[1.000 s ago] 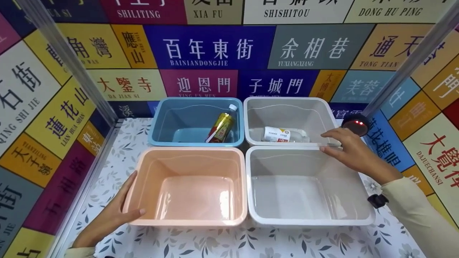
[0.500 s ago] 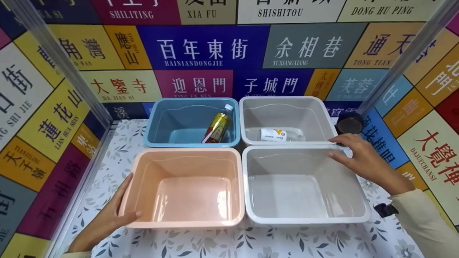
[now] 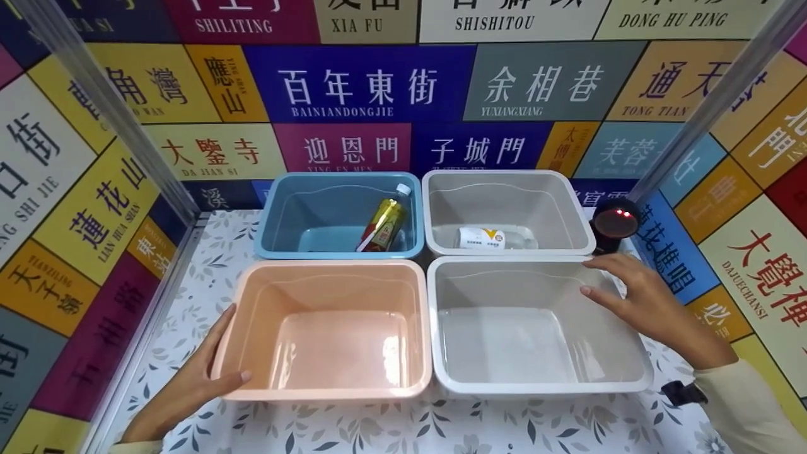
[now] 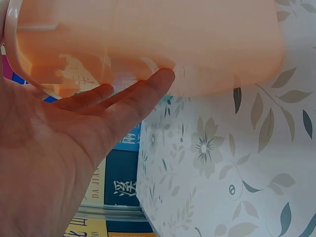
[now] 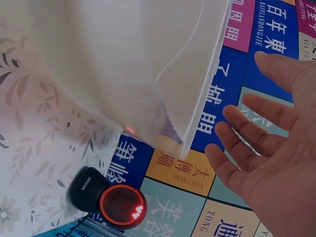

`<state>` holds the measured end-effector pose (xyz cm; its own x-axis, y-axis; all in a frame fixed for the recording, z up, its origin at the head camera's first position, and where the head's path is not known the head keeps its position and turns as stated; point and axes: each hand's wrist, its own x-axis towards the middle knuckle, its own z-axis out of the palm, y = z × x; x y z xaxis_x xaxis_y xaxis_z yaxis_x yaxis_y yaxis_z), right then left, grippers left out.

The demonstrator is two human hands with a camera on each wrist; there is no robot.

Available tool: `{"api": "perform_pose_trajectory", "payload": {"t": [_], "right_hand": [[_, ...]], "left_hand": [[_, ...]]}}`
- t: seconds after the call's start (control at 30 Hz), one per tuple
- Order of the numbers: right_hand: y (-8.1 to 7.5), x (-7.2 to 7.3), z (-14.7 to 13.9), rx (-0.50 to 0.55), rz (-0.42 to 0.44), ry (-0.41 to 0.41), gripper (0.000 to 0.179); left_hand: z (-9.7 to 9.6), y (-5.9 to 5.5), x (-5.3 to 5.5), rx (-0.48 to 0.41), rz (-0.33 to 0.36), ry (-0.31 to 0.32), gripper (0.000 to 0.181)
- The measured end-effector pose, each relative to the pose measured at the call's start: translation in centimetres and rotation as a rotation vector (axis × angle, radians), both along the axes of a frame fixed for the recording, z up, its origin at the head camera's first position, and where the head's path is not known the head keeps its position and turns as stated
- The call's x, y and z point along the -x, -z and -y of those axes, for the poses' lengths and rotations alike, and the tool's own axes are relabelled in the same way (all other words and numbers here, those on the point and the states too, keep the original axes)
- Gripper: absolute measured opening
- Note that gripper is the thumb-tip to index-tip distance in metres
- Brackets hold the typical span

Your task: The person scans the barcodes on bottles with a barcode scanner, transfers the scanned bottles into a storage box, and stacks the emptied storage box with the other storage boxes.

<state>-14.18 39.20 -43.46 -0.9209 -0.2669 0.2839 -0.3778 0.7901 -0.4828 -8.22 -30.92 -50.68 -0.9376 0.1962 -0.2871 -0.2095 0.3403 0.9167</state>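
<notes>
Four plastic bins stand in two rows in the head view. My left hand [image 3: 183, 384] lies along the left side of the peach bin [image 3: 334, 395], fingers straight against its outer wall and thumb at the front rim. In the left wrist view, extended fingers [image 4: 143, 96] touch that wall. My right hand [image 3: 643, 309] hovers, fingers spread, by the back right corner of the front grey bin [image 3: 542, 386], holding nothing. A yellow-and-red labelled bottle [image 3: 384, 221] leans in the blue bin [image 3: 340, 255]. Lying in the back grey bin [image 3: 504, 195] is a clear bottle [image 3: 482, 239] with white label.
A black round-headed device [image 3: 615, 224] with red lights stands right of the back grey bin; the right wrist view shows its red ring [image 5: 123, 206]. Leaf-patterned cloth [image 3: 340, 429] covers the table. Sign-printed walls [image 3: 359, 82] enclose the back and sides.
My right hand has moved right and toward the front, away from the back grey bin's rim. My left hand stays at the peach bin. The camera view shifted slightly; bins and bottles look unmoved.
</notes>
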Motion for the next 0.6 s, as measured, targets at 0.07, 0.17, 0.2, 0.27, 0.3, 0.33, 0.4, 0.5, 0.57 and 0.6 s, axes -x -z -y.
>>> {"api": "perform_pose_trajectory", "payload": {"t": [0.07, 0.17, 0.2, 0.27, 0.3, 0.33, 0.4, 0.5, 0.57, 0.6], "right_hand": [[0.1, -0.4, 0.0, 0.014, -0.003, 0.01, 0.043], [0.3, -1.0, -0.1, 0.027, -0.004, 0.03, 0.044], [0.3, -1.2, -0.1, 0.029, -0.005, 0.036, 0.044], [0.5, -1.6, -0.2, 0.036, -0.008, 0.041, 0.045], [0.5, -1.8, -0.2, 0.038, -0.004, 0.049, 0.045], [0.6, -2.0, -0.2, 0.038, -0.002, 0.057, 0.045], [0.6, -2.4, -0.3, 0.041, 0.0, 0.069, 0.045], [0.8, -3.0, -0.4, 0.039, 0.005, 0.094, 0.045], [0.9, -3.4, -0.4, 0.03, 0.009, 0.114, 0.046], [0.9, -3.7, -0.3, 0.028, 0.015, 0.12, 0.046]], "left_hand": [[0.0, 0.0, 0.0, 0.006, 0.009, -0.003, 0.103], [-0.1, 0.0, 0.0, 0.009, 0.016, -0.007, 0.104], [0.0, 0.1, -0.1, 0.004, 0.009, -0.006, 0.105], [0.0, 0.2, -0.1, -0.013, -0.005, -0.005, 0.105], [0.0, 0.2, -0.1, -0.024, -0.012, -0.004, 0.105], [0.0, 0.3, -0.2, -0.032, -0.022, -0.003, 0.105], [0.0, 0.3, -0.2, -0.042, -0.026, -0.003, 0.105], [0.0, 0.3, 0.0, -0.033, -0.018, -0.009, 0.104], [-0.1, 0.3, 0.0, -0.028, -0.012, -0.011, 0.104], [-0.1, 0.3, 0.0, -0.026, -0.012, -0.011, 0.104]]}}
